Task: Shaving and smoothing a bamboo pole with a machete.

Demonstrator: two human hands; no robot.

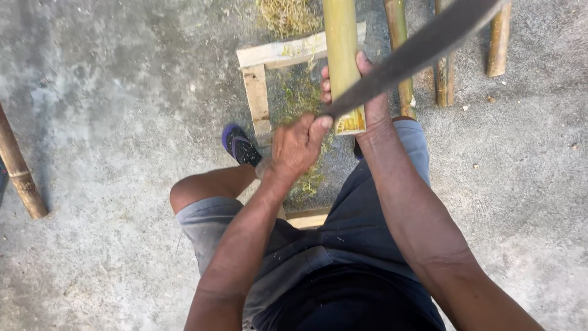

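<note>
The concrete floor (110, 92) fills the view, grey and rough. On it, far from the person, lies a wooden frame (257, 98) with dry grass and green shavings inside it. More bamboo poles (398, 37) lie at the far right, and one pole (18, 165) lies at the left edge.

The bamboo (340, 49) stands nearly upright in the middle, over the frame, between the knees. The right hand (367, 98) holds it near its cut end, the fingers (326, 86) wrapped around the stem. The left hand (295, 147) grips the handle of a long dark blade (416, 49), its fingers pressed closed around it. The blade edge meets the cut end of the bamboo.

The step in hand seems to be splitting the bamboo along its length. The next move probably needs a firm push of the blade down the grain, while the right hand stays clear of the edge.
</note>
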